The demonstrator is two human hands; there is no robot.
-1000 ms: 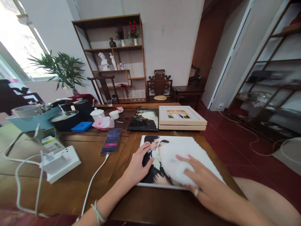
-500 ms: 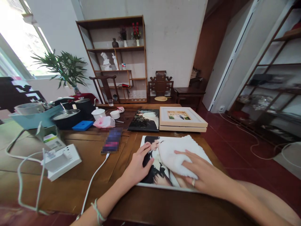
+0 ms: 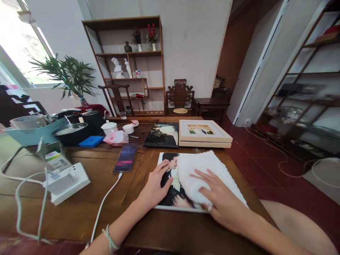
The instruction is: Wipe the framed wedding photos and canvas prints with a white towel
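A photo print panel (image 3: 174, 202) showing a couple lies flat on the wooden table in front of me. My left hand (image 3: 157, 182) rests on its left side, fingers stretched out and the thumb apart. A fluffy white cloth (image 3: 198, 164) covers much of the panel's middle and right. My right hand (image 3: 217, 194) presses on this cloth with fingers spread across it, holding it against the print; a ring shows on one finger. The cloth hides the right part of the picture.
Behind the panel lie a dark photo panel (image 3: 162, 135) and stacked light wooden picture frames (image 3: 205, 132). To the left are a phone (image 3: 124, 159) on a white cable, a white box (image 3: 70, 184), a blue box (image 3: 91, 141), a white lidded cup (image 3: 109, 127) and a black pan (image 3: 71, 134).
My right hand has slid a little to the left with the cloth, which now spreads farther over the panel's lower right. My left hand stays in place on the panel.
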